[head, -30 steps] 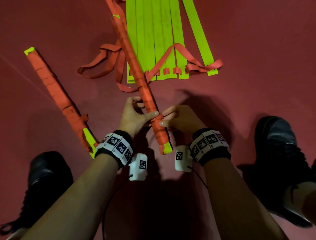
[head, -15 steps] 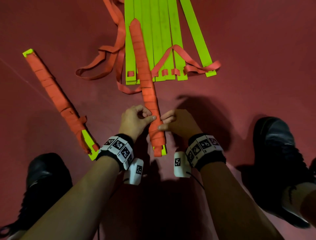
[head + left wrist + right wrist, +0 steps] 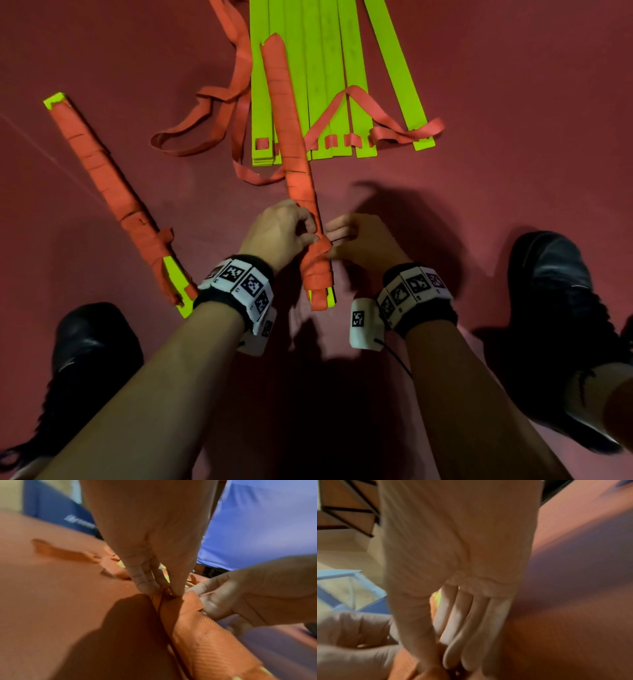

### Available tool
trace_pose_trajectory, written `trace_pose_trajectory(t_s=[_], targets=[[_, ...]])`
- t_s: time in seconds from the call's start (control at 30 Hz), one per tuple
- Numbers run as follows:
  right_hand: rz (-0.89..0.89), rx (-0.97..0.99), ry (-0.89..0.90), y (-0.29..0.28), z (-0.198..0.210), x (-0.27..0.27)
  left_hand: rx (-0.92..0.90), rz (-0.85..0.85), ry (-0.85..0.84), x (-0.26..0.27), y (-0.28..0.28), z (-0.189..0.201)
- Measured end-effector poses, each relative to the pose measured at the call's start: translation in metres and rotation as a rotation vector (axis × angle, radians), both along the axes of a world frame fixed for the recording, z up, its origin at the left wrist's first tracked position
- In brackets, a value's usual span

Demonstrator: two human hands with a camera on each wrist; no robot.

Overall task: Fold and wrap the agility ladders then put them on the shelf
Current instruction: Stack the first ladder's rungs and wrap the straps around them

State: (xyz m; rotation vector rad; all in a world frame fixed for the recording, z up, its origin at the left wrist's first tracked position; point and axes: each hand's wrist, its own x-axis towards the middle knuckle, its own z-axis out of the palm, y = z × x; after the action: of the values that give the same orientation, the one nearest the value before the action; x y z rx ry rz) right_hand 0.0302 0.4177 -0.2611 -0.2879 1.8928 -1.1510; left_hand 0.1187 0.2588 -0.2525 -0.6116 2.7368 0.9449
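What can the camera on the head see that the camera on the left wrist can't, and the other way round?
Only the head view shows the finished wrapped bundle lying off to the left, the fan of unwrapped yellow-green rungs with loose orange strap ahead, and the black shoes.

Only the left wrist view shows blue fabric in the background, and, close up, the left hand's fingers pinching a fold of strap.

Both show the left hand, the right hand and the orange-wrapped bundle between them on the red floor.
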Motion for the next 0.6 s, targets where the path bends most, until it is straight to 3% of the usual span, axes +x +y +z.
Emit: trace_pose_trajectory(t_s=[0.23, 0.4, 0.6], targets=[[-0.108, 0.079, -0.067, 0.006, -0.005, 0.001, 0.047, 0.054, -0.019, 0.0, 0.002, 0.0], [0.051, 0.203, -0.228, 0.003, 0.012, -0.005, 0.052, 0.112, -0.01, 0.0, 0.007, 0.0], [0.02, 0.17, -0.236, 0.006, 0.016, 0.0, 0.069, 0.159, -0.008, 0.001, 0.008, -0.005]])
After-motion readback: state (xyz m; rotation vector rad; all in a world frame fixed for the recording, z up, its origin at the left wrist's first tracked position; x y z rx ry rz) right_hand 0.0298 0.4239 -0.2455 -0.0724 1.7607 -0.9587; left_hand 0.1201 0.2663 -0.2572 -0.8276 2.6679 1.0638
